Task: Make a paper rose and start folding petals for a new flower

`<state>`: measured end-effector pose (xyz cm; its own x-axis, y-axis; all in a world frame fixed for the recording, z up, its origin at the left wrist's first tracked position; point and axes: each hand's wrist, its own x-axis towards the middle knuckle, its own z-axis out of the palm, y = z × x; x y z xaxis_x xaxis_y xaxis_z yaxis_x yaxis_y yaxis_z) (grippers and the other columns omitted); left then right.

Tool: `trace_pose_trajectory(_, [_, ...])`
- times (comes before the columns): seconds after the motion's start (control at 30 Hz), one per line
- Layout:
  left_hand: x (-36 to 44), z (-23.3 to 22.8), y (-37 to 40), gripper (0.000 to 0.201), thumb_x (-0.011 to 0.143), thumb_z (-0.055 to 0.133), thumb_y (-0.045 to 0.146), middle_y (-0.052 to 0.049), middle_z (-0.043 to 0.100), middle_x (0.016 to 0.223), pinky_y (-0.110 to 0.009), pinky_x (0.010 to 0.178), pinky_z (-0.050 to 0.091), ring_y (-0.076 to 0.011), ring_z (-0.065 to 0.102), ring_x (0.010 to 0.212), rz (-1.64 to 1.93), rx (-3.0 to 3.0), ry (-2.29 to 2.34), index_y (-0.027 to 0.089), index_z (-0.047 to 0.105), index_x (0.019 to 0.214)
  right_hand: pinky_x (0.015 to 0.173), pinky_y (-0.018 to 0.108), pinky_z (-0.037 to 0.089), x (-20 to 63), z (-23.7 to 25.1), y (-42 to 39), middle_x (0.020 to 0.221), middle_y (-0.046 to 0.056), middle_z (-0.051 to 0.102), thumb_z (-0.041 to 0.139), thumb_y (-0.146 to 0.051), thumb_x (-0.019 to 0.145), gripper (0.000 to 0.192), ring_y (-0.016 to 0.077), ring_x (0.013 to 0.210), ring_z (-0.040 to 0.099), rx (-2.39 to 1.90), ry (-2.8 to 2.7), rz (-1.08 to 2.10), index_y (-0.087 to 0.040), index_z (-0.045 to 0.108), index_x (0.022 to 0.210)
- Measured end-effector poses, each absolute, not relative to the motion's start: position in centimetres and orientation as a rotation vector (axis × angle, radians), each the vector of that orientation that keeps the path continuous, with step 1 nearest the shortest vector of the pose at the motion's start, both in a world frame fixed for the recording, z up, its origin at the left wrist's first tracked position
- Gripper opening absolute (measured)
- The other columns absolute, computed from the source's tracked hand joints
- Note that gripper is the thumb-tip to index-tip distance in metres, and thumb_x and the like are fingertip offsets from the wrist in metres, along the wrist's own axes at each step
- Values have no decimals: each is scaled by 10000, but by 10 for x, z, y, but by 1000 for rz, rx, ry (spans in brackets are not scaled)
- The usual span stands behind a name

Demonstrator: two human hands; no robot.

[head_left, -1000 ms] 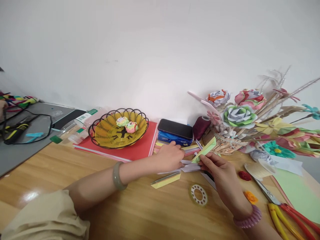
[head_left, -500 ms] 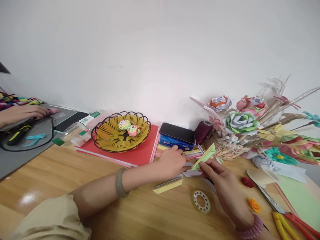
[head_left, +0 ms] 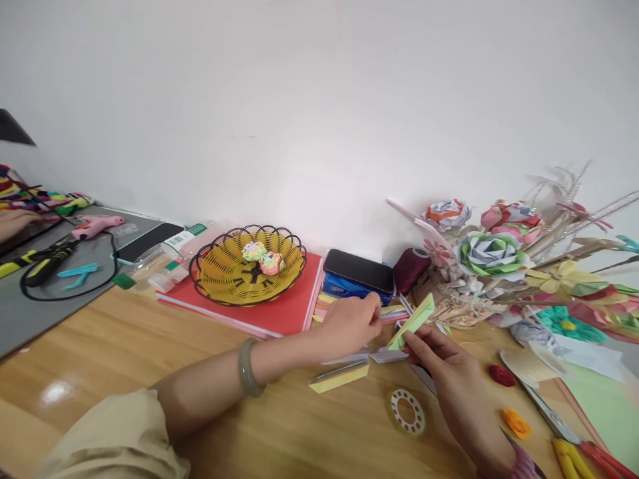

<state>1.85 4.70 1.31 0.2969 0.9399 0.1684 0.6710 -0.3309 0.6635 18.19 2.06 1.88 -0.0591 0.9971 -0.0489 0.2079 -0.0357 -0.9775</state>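
Note:
Between the thumb and fingers of my right hand (head_left: 444,359) is a folded light-green paper strip (head_left: 413,320), tilted up to the right. My left hand (head_left: 352,322) is just left of it, fingers curled together over several folded paper strips; whatever its fingertips pinch, if anything, is hidden. White folded paper (head_left: 389,356) lies under the green strip. A yellow folded paper strip (head_left: 342,380) rests on the wood below my left hand. Behind my hands, a phone (head_left: 358,267) lies on a blue packet (head_left: 349,287).
A yellow woven basket (head_left: 224,283) with two small paper flowers stands on red paper (head_left: 294,306). Paper flowers (head_left: 492,253) fill the right. Scissors (head_left: 554,419), a thread spool (head_left: 534,362) and a tape roll (head_left: 407,411) lie nearby. At left, another person's hand (head_left: 17,223) is near a pink glue gun (head_left: 97,226).
My left hand has moved slightly right, its fingers more curled. My right hand still holds the green strip. The other person's hand has moved left, uncovering the glue gun. The view has shifted slightly.

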Motion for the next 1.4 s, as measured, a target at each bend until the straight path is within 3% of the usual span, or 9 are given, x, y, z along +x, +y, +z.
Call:
trace_pose_trajectory(0.13, [24, 17, 49, 168, 810, 507, 314, -44, 623, 865, -208, 633, 447, -130, 589, 786, 905, 1799, 1323, 154, 497, 862, 631, 254, 434, 180, 19, 20, 713, -7, 590, 654, -432, 686, 277, 148, 672, 525, -1328, -1360, 1215, -202, 617, 835])
trace_pose_trajectory(0.27, [31, 25, 40, 227, 778, 549, 211, -60, 619, 877, -230, 713, 451, -120, 600, 794, 1110, 1299, 1081, 137, 477, 980, 582, 247, 422, 176, 19, 19, 692, -5, 590, 674, -426, 662, 309, 138, 634, 515, -1298, -1346, 1236, -194, 607, 854])
trace_pose_trajectory(0.33, [36, 30, 32, 187, 724, 585, 152, -34, 606, 827, -232, 735, 432, -109, 583, 772, 1218, 953, 861, 140, 525, 901, 561, 248, 414, 172, 20, 18, 665, -13, 580, 683, -423, 646, 313, 136, 610, 505, -1284, -1354, 1241, -197, 606, 849])
trace_pose_trajectory(0.57, [47, 33, 16, 197, 690, 613, 293, 32, 480, 674, -211, 507, 344, -73, 444, 542, 1209, 692, 751, 165, 474, 745, 560, 256, 380, 167, 29, 9, 562, -22, 525, 676, -406, 646, 220, 127, 564, 446, -1291, -1431, 1245, -188, 644, 660])
trace_pose_trajectory(0.77, [39, 32, 1, 216, 751, 577, 306, -28, 545, 918, -253, 739, 399, -125, 523, 839, 1176, 816, 807, 161, 513, 897, 587, 254, 380, 171, 26, 8, 584, -23, 524, 676, -400, 652, 210, 124, 578, 435, -1271, -1432, 1294, -192, 644, 656])
trace_pose_trajectory(0.97, [-17, 67, 1, 395, 715, 608, 240, -97, 481, 1231, -325, 900, 394, -199, 438, 1153, 1194, 1142, 1009, 192, 475, 1084, 601, 256, 403, 176, 18, 14, 672, -1, 549, 684, -412, 644, 238, 138, 632, 464, -1239, -1301, 1421, -193, 657, 733])
trace_pose_trajectory(1.07, [-73, 90, 25, 203, 770, 500, 241, -72, 609, 1056, -338, 883, 416, -193, 540, 1030, 1181, 1588, 1279, 169, 585, 940, 602, 251, 404, 176, 21, 14, 690, 3, 563, 684, -402, 648, 224, 139, 636, 467, -1241, -1301, 1424, -192, 658, 722])
trace_pose_trajectory(1.17, [-131, 94, 49, 267, 802, 423, 320, -48, 631, 994, -320, 780, 455, -185, 592, 895, 866, 1962, 1875, 180, 569, 976, 599, 252, 395, 174, 25, 12, 652, -6, 564, 687, -393, 646, 212, 132, 601, 453, -1269, -1350, 1409, -186, 655, 678])
trace_pose_trajectory(1.4, [-170, 59, 61, 431, 562, 664, 455, -99, 556, 1086, -378, 790, 422, -303, 530, 965, 522, 2154, 2113, 193, 617, 900, 620, 266, 402, 171, 24, 13, 661, -5, 603, 665, -410, 668, 229, 153, 629, 506, -1317, -1461, 1443, -195, 685, 747])
